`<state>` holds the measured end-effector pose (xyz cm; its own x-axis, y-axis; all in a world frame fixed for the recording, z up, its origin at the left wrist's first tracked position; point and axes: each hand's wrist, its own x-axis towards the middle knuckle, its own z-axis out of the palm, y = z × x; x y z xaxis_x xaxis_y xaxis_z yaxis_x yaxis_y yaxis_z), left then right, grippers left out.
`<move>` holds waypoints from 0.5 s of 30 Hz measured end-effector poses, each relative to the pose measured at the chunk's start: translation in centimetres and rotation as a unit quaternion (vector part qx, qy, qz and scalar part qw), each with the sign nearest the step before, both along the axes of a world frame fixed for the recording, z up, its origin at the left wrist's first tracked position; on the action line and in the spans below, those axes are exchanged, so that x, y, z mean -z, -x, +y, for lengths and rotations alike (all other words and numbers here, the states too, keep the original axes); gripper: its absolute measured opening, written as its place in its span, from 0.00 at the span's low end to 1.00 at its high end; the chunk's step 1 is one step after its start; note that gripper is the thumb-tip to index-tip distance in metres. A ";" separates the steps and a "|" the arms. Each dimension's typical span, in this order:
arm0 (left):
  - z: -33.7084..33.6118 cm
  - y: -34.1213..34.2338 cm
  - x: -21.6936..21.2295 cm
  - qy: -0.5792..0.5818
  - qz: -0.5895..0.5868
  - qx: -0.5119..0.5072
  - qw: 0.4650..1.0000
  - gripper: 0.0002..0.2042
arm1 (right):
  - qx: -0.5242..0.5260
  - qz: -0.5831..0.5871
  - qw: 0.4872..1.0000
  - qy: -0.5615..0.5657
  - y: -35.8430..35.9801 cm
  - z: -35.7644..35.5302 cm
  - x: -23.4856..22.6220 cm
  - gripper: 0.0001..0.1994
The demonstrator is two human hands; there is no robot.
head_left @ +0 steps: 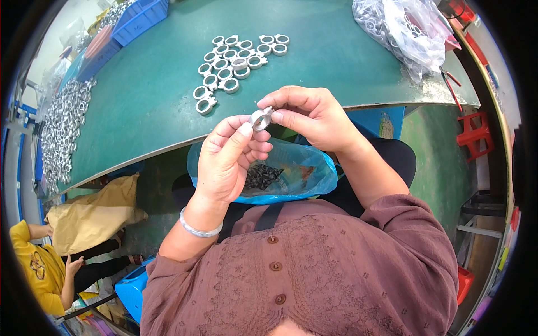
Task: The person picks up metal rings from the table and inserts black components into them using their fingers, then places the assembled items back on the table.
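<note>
A silver metal ring clamp (257,121) with a small lug is held up near the table's front edge. My left hand (228,154) pinches its ring side between thumb and fingers. At the lug end, the thumb and forefinger of my right hand (314,119) are closed on the same part. Beyond my hands, several similar ring clamps (225,74) lie in a loose cluster on the green table (151,95). Below my hands, a blue plastic bag (314,185) gapes in my lap, with dark small pieces (262,176) inside.
A large heap of metal parts (66,131) covers the table's left end, near blue bins (137,22). Clear bags of parts (400,33) sit at the far right. A red stool (475,134) stands right. A person in yellow (47,274) handles a tan sack (92,215) at lower left.
</note>
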<state>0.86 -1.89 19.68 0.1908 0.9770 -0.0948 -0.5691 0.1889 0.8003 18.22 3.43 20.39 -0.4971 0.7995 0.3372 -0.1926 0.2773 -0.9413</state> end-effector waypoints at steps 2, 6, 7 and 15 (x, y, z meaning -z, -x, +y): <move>0.0 0.0 0.0 0.001 0.001 -0.001 1.000 0.07 | 0.002 -0.006 1.000 -0.007 0.0 0.0 0.0 0.09; 0.1 0.2 0.1 0.005 -0.001 0.005 1.000 0.07 | 0.016 -0.025 0.999 -0.025 -0.1 0.1 0.1 0.09; 0.1 0.2 0.1 0.007 -0.010 0.016 1.000 0.07 | 0.017 -0.025 0.999 -0.025 -0.1 0.1 0.2 0.09; 0.1 0.2 -0.3 0.012 -0.031 0.053 0.998 0.09 | 0.013 -0.046 0.998 -0.044 -0.2 0.3 0.0 0.10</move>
